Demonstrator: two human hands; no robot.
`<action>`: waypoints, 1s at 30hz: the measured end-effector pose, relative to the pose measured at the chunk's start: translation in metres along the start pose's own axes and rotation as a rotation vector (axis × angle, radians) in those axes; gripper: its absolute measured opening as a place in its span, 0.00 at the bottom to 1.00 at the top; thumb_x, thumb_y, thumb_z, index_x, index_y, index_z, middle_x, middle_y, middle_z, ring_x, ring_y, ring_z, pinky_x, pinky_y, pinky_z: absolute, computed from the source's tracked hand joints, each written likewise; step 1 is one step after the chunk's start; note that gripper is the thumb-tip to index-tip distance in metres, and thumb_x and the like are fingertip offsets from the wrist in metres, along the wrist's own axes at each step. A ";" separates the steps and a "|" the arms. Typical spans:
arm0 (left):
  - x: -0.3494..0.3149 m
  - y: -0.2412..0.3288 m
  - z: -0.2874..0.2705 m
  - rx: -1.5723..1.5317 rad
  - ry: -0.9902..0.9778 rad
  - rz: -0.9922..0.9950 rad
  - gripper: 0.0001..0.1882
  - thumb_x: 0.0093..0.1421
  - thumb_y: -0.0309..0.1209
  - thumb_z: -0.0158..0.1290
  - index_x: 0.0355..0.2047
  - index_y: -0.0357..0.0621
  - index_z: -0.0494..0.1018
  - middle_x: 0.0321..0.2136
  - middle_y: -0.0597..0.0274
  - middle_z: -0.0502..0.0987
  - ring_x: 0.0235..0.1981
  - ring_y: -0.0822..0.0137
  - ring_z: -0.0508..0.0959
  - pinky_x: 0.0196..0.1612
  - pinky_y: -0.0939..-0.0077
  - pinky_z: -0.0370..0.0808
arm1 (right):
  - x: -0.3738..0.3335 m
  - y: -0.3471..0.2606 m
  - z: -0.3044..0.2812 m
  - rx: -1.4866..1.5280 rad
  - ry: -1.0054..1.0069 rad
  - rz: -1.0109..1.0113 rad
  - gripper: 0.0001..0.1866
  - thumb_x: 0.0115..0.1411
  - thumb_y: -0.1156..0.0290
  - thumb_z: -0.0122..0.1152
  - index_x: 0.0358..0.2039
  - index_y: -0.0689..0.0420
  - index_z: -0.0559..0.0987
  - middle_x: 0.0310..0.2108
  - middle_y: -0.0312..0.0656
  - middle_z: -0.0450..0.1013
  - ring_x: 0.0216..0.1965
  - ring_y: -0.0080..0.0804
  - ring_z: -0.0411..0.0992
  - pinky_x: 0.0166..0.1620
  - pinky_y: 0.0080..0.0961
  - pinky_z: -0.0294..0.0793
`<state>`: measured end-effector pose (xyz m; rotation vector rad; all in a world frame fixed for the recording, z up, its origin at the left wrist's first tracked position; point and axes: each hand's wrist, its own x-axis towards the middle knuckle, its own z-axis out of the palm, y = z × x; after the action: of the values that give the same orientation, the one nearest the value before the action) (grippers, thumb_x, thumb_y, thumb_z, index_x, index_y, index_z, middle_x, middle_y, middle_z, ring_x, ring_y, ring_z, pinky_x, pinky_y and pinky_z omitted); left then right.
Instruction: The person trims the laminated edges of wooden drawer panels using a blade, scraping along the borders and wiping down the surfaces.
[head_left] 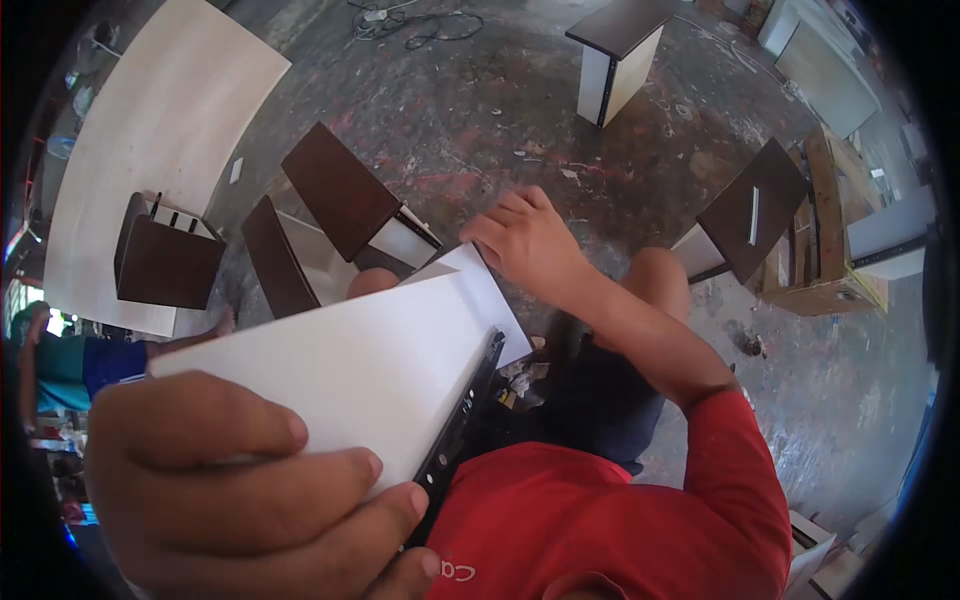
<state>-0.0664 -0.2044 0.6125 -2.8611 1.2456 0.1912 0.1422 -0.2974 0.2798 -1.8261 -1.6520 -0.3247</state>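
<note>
Two hands: both were at a white drawer piece (pixel 330 350), held aslant in front of the person's red shirt (pixel 610 520).
Left hand: it was closed around the near end of the drawer piece, large in the foreground, fingertips bent over toward a black slide rail (pixel 462 410).
Right hand: it reached out to the far corner (pixel 528 240), fingers curled; whether they gripped or only touched could not be told.
Slide rail: it ran along the drawer piece's right side, a row of holes showing.
Left floor: two brown-fronted drawers (pixel 345 190) (pixel 275 255) stood tilted near each other, beyond the white piece.
Pale board: a brown box (pixel 170 260) rested on the large pale board (pixel 170 120).
Far floor: a brown-topped unit (pixel 620 30) stood upright; a dark cable (pixel 440 30) lay loosely coiled to its left.
Right side: a brown panel (pixel 730 225) bearing a white strip (pixel 754 215) leaned beside a wooden crate (pixel 825 230).
Left edge: another person (pixel 65 365) appeared in teal and blue.
</note>
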 end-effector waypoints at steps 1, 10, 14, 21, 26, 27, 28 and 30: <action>-0.001 0.008 0.011 0.032 0.119 -0.018 0.16 0.67 0.60 0.54 0.39 0.67 0.75 0.36 0.82 0.81 0.37 0.81 0.80 0.37 0.73 0.69 | 0.008 0.001 0.000 -0.053 -0.005 0.019 0.07 0.57 0.72 0.66 0.37 0.49 0.80 0.37 0.35 0.81 0.45 0.33 0.76 0.53 0.34 0.69; 0.027 0.021 0.017 0.040 0.292 0.452 0.14 0.59 0.38 0.63 0.23 0.44 0.77 0.22 0.65 0.83 0.26 0.67 0.83 0.34 0.73 0.78 | 0.004 -0.004 -0.006 0.508 -0.378 0.267 0.19 0.61 0.57 0.70 0.42 0.58 0.80 0.32 0.49 0.80 0.37 0.51 0.80 0.42 0.46 0.77; 0.035 0.027 0.023 0.001 0.296 0.402 0.16 0.60 0.41 0.62 0.22 0.45 0.76 0.22 0.65 0.81 0.24 0.68 0.81 0.33 0.72 0.75 | -0.032 0.002 0.019 0.643 -0.541 0.217 0.24 0.62 0.47 0.68 0.40 0.58 0.84 0.35 0.50 0.82 0.38 0.51 0.82 0.44 0.44 0.79; 0.018 0.043 0.020 -0.057 0.225 0.103 0.19 0.63 0.46 0.60 0.21 0.47 0.74 0.20 0.66 0.78 0.22 0.68 0.78 0.30 0.70 0.71 | -0.084 -0.051 0.009 0.762 -0.487 0.476 0.25 0.67 0.47 0.65 0.48 0.57 0.77 0.34 0.52 0.80 0.38 0.52 0.81 0.43 0.44 0.77; -0.024 0.056 0.027 -0.101 0.208 -0.572 0.22 0.65 0.49 0.59 0.20 0.49 0.72 0.19 0.67 0.75 0.20 0.69 0.76 0.29 0.69 0.68 | -0.116 -0.068 0.010 0.740 -0.433 0.555 0.24 0.67 0.50 0.67 0.51 0.55 0.75 0.36 0.52 0.79 0.40 0.51 0.80 0.45 0.42 0.77; -0.031 0.062 0.025 -0.129 0.205 -0.665 0.23 0.65 0.50 0.58 0.20 0.49 0.72 0.19 0.67 0.75 0.20 0.69 0.76 0.28 0.68 0.68 | -0.120 -0.076 0.013 0.736 -0.355 0.546 0.24 0.66 0.50 0.67 0.50 0.56 0.75 0.34 0.52 0.79 0.40 0.52 0.80 0.45 0.42 0.77; -0.038 0.067 0.025 -0.159 0.211 -0.731 0.23 0.66 0.50 0.58 0.20 0.50 0.72 0.18 0.67 0.75 0.19 0.69 0.75 0.28 0.68 0.67 | -0.122 -0.084 0.013 0.739 -0.356 0.531 0.24 0.66 0.50 0.67 0.50 0.56 0.75 0.34 0.52 0.79 0.40 0.52 0.80 0.45 0.42 0.77; -0.046 0.074 0.023 -0.213 0.229 -0.707 0.24 0.65 0.48 0.58 0.16 0.50 0.70 0.15 0.68 0.70 0.15 0.67 0.71 0.24 0.69 0.64 | -0.127 -0.100 0.011 0.763 -0.403 0.705 0.24 0.67 0.51 0.67 0.51 0.56 0.74 0.36 0.53 0.79 0.41 0.52 0.80 0.46 0.42 0.77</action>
<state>-0.1540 -0.2201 0.5972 -3.3605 0.1634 -0.0233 0.0215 -0.3920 0.2278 -1.7520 -1.0104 0.9011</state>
